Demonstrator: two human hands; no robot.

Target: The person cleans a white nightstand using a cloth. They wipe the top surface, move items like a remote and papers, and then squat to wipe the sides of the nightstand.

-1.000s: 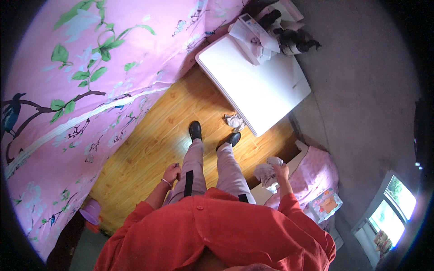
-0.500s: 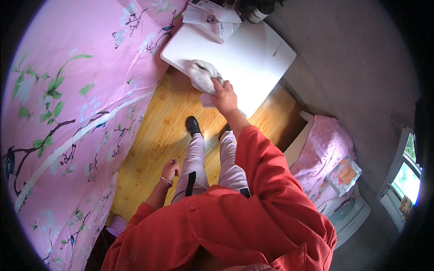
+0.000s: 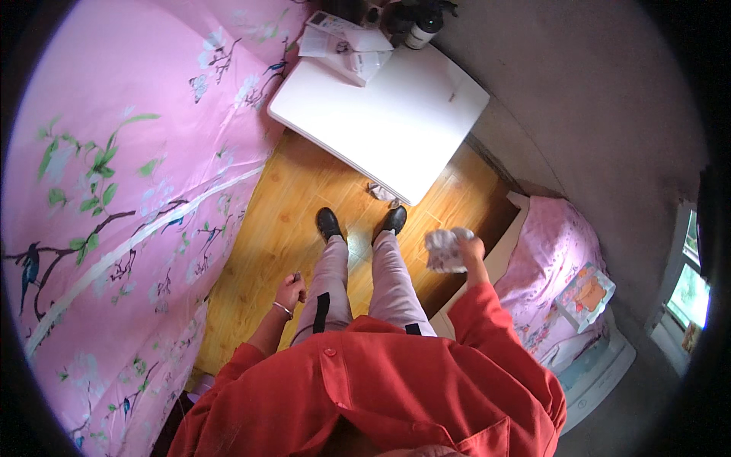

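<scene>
Right hand (image 3: 474, 250), at three o'clock, is clamped on a whitish bundle (image 3: 442, 252); one crumpled piece (image 3: 378, 191) lies on floor (image 3: 259, 255) at twelve, so I judge work unfinished

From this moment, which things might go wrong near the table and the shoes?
The crumpled item lies on the floor close to the right shoe, so a step might slip on it. The white containers sit at the far end of the white table; a wide sweep of the right hand with the pale cloth might knock them.
</scene>
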